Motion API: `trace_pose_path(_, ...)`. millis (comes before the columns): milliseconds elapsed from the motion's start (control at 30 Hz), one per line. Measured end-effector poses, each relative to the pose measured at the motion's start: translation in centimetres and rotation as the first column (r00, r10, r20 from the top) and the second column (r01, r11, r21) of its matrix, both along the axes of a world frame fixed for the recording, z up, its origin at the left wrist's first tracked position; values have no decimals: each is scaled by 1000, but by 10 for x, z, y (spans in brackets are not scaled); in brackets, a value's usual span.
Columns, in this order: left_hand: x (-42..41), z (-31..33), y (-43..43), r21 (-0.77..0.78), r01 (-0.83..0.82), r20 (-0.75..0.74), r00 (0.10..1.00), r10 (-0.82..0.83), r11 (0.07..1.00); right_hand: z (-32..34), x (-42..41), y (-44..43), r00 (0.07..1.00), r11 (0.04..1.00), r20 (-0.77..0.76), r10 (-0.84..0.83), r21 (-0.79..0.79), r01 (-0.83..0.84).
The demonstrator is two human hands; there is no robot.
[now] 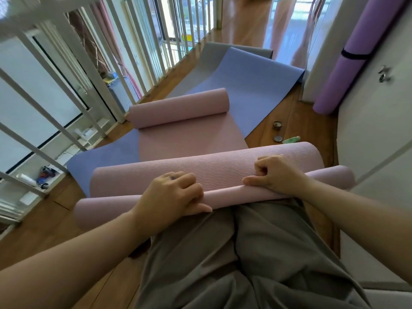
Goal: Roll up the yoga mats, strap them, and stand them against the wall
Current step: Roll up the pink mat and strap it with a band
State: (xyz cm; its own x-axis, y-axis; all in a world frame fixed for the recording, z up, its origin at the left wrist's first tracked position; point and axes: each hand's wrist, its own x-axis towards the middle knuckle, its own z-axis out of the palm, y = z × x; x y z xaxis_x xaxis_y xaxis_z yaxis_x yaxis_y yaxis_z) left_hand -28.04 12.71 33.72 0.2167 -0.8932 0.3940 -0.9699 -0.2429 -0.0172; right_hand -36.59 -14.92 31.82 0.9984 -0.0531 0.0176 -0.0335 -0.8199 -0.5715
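left hand (171, 192), right hand (275, 175), gripping pink mat (211, 168)

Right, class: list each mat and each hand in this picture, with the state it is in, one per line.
pink mat, partly rolled at the near end, far end curled up, no strap
blue mat, unrolled, lying flat
grey mat, unrolled, lying flat
purple mat, rolled, strapped, standing against the wall
left hand, grips the pink mat's near roll
right hand, grips the pink mat's near roll
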Motion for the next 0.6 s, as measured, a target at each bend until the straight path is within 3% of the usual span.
trace_pose_path(67, -14, 1, 1, 104, -96, 72, 993, 89, 990, -1, -2, 1, 1000, 1000, 29, -6, 4, 5)
trace_pose_path(133, -24, 4, 0, 163, -175, 110, 981, 158, 971, -2, -7, 7, 985, 1000, 172, 26, -3, -25)
trace_pose_path(200, -27, 6, -1, 184, -208, 109, 976, 191, 961, -5, -16, 13, 905, 990, 414, 96, -134, -44)
trace_pose_path(267, -27, 8, -1, 200, -221, 100, 974, 204, 955, -10, -29, 14, 819, 962, 535, 209, -265, -73)
trace_pose_path(367, -27, 7, 0, 188, -230, 82, 972, 218, 955, -11, -49, 8, 838, 934, 481, 259, -346, -90)
trace_pose_path(600, -26, 4, -4, 207, -257, 129, 964, 234, 944, -11, -54, 19, 883, 939, 463, 84, -334, 86)
